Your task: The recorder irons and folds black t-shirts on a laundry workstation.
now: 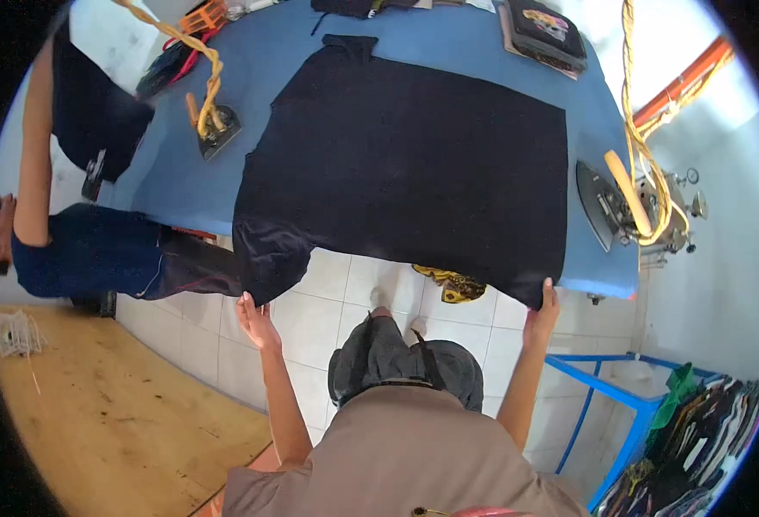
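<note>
A black short-sleeved shirt [411, 155] lies spread sideways over a blue-covered ironing table [179, 174], its collar end to the left and its hem to the right. The near side of the cloth hangs past the table's front edge. My left hand [260, 320] pinches the tip of the near sleeve. At the near hem corner, my right hand [542, 313] grips the cloth between thumb and fingers. Beyond the hem, at the right end of the table, sits a steam iron [602, 203] with a wooden handle. Another iron [217, 129] rests left of the collar.
A co-worker [95, 252] stands at the left beside a dark garment [95, 110]. Folded garments [544, 39] are stacked at the far right. Yellow twisted hoses [628, 77] hang above the irons. Behind me are a wooden board [133, 413] and a blue rack [638, 413] near hanging clothes [696, 452].
</note>
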Available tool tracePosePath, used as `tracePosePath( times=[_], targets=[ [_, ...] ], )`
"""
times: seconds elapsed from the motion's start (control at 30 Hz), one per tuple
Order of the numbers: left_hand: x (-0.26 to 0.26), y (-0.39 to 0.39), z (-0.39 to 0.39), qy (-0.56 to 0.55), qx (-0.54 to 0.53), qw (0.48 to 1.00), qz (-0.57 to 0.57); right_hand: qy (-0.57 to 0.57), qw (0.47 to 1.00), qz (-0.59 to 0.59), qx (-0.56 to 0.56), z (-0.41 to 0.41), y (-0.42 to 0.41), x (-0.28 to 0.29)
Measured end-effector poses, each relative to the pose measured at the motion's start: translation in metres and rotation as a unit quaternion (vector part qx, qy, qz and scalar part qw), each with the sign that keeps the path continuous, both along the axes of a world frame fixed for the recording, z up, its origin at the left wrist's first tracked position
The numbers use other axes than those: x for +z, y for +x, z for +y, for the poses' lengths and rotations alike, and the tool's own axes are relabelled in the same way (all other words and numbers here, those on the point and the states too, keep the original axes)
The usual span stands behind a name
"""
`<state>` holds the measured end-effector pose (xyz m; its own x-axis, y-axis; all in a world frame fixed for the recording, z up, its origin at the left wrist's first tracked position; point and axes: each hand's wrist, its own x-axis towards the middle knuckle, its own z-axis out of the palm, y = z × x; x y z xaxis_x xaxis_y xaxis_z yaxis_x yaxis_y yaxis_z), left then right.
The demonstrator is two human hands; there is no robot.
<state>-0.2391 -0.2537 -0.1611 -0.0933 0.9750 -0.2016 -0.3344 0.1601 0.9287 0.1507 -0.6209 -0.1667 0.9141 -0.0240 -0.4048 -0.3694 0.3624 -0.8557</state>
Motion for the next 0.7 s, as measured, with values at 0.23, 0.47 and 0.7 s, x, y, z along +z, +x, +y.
tracePosePath(
  times=[0.23, 0.47, 0.7],
  targets=[
    [0.071, -0.005, 0.028, 0.077, -0.025, 0.997, 0.013, -0.094, 0.971, -0.173, 0.137, -0.04, 0.002, 0.051],
    [0.151, 0.083, 0.118, 0.133, -0.057, 0.988, 0.05, -0.296, 0.85, -0.3, 0.316, -0.064, 0.074, 0.077],
    [0.202, 0.21, 0.244, 0.221, -0.35, 0.909, -0.054, -0.269, 0.837, -0.339, 0.335, 0.001, 0.147, 0.094]
  ],
)
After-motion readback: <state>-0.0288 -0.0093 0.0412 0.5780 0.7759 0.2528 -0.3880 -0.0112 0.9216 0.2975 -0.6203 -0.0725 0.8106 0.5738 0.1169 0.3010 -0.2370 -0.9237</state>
